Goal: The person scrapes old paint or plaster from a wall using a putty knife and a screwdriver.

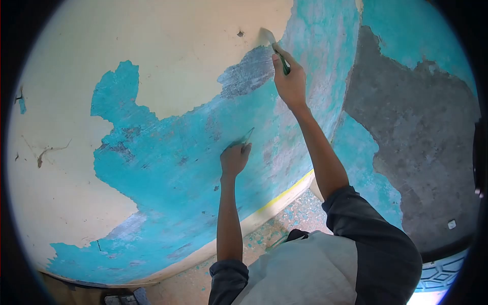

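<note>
High on the wall, my right hand [291, 85] is wrapped round the green handle of a putty knife [267, 36]. Its blade lies against the cream paint [203, 46], just above a bare grey patch [246, 73] and close to the torn paint edge. Lower down, in front of the turquoise layer [178, 157], my left hand [234, 160] is closed on a thin, pointed, greenish piece [248, 134]. Only the tip of that piece shows past the fingers; I cannot tell what it is.
Paint flakes [300, 209] litter the floor along the wall's base. To the right, another wall has a large dark grey patch [406, 117] with a small white square fitting [452, 224]. Dark objects [119, 297] sit on the floor at the bottom left.
</note>
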Available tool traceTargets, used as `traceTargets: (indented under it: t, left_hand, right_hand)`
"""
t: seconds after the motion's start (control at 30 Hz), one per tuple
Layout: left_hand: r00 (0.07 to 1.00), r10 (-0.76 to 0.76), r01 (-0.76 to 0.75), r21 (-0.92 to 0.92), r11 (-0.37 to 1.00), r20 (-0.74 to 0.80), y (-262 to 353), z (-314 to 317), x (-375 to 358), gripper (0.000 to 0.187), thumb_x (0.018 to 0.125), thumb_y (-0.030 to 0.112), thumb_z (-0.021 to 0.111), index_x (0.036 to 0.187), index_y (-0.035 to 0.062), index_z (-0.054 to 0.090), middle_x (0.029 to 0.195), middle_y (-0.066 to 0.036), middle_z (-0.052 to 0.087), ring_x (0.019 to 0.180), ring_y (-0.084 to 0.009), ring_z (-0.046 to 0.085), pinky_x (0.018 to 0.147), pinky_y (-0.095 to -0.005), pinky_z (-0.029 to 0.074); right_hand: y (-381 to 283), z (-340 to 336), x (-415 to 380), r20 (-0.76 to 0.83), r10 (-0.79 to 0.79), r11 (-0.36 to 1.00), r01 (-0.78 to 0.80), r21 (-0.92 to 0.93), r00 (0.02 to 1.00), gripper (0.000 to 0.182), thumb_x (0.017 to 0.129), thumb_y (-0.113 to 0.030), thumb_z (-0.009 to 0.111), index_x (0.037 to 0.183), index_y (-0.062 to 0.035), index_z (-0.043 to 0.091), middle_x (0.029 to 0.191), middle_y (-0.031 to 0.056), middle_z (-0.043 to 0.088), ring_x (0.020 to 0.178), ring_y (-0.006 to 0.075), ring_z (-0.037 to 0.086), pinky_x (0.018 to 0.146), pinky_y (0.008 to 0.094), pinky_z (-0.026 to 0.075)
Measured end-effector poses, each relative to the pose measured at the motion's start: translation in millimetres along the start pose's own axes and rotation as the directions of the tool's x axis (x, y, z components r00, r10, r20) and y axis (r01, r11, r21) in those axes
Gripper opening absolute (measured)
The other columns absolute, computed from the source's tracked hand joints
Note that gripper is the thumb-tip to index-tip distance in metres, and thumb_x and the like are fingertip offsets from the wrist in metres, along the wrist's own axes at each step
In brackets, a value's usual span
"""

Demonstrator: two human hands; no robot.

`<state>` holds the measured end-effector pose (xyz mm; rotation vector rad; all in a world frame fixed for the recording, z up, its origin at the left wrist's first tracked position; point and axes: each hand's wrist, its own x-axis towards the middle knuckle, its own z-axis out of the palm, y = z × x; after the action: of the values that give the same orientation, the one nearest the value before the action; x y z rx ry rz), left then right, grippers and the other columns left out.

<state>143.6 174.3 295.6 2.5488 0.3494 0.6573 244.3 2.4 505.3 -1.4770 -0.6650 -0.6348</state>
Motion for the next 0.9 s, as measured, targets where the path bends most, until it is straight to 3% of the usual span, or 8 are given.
traceTargets:
  t: [0.1,0.17,0.2,0.27,0.37,0.5,0.77,0.9]
  left_hand:
    - [0.992,0.085,-0.086,-0.004,0.996,-0.098,-3,4,0,0.044,0.098,0.045,0.062,0.077,0.0074,0.072,0.071,-0.017,0.068,0.069,-0.0409,0.066,0.066,-0.0505,0.051]
    - [0.991,0.088,-0.089,0.002,0.996,-0.105,-3,3,1,0.044,0.098,0.044,0.062,0.077,0.0074,0.071,0.071,-0.017,0.068,0.07,-0.0405,0.066,0.066,-0.0505,0.051]
    - [0.991,0.081,-0.081,0.006,0.997,-0.107,-3,4,1,0.043,0.098,0.044,0.062,0.076,0.0073,0.071,0.07,-0.017,0.067,0.07,-0.0401,0.067,0.066,-0.0505,0.051]
    - [0.996,0.055,-0.056,-0.003,0.998,-0.063,-1,0,0,0.043,0.098,0.043,0.062,0.076,0.0073,0.071,0.07,-0.017,0.067,0.071,-0.0397,0.067,0.066,-0.0505,0.051]
    - [0.999,0.033,-0.033,-0.007,0.999,-0.027,0,0,-2,0.043,0.098,0.043,0.063,0.076,0.0072,0.071,0.07,-0.016,0.067,0.072,-0.0394,0.067,0.067,-0.0506,0.051]
    - [0.99,0.089,-0.089,0.001,0.996,-0.11,-2,4,0,0.043,0.097,0.043,0.063,0.076,0.0069,0.071,0.069,-0.016,0.066,0.069,-0.0399,0.066,0.066,-0.0511,0.051]
    - [0.998,0.022,-0.024,-0.032,0.999,-0.055,-2,6,0,0.043,0.097,0.043,0.064,0.074,0.0066,0.069,0.068,-0.016,0.066,0.066,-0.0396,0.065,0.065,-0.0507,0.051]
    - [0.991,0.075,-0.078,-0.022,0.997,-0.115,-4,4,0,0.045,0.097,0.043,0.063,0.072,0.0064,0.068,0.067,-0.016,0.065,0.065,-0.039,0.065,0.063,-0.0495,0.05]
  right_hand:
    - [30,18,-24,-0.054,-0.19,0.981,0.191,0.016,0.98,0.035,0.104,-0.017,0.059,0.136,-0.0012,0.065,0.123,0.0223,0.072,0.117,0.0331,0.07,0.098,0.0369,0.054]
    - [37,19,-44,0.035,-0.14,0.989,0.141,-0.037,0.99,0.04,0.108,-0.03,0.058,0.142,-0.0098,0.064,0.131,0.0166,0.071,0.097,0.0106,0.067,0.083,0.0285,0.053]
    - [37,19,-35,0.035,-0.14,0.989,0.141,-0.038,0.99,0.04,0.108,-0.03,0.058,0.142,-0.0098,0.064,0.131,0.0166,0.071,0.097,0.0106,0.067,0.083,0.0285,0.053]
    - [26,12,-3,-0.06,-0.135,0.991,0.136,0.006,0.989,0.036,0.105,-0.02,0.059,0.136,-0.0034,0.065,0.121,0.0219,0.073,0.115,0.0293,0.072,0.095,0.0356,0.055]
    - [-9,-7,21,0.025,0.197,0.979,-0.195,-0.066,0.98,0.037,0.105,-0.023,0.059,0.136,-0.0049,0.065,0.121,0.0197,0.073,0.114,0.0287,0.072,0.094,0.0355,0.055]
    - [23,4,-43,0.037,-0.065,0.994,0.069,-0.089,0.997,0.036,0.104,-0.019,0.061,0.137,-0.0053,0.065,0.125,0.0189,0.073,0.123,0.0302,0.068,0.101,0.0381,0.053]
    - [-8,-12,-41,0.015,0.073,0.997,-0.073,-0.031,0.997,0.035,0.104,-0.016,0.06,0.137,-0.002,0.064,0.126,0.02,0.072,0.121,0.0309,0.069,0.1,0.0377,0.054]
    - [17,-1,-33,0.056,-0.064,0.998,0.063,0.008,0.996,0.036,0.104,-0.017,0.06,0.137,-0.0019,0.064,0.126,0.0196,0.072,0.121,0.0308,0.068,0.1,0.0376,0.054]
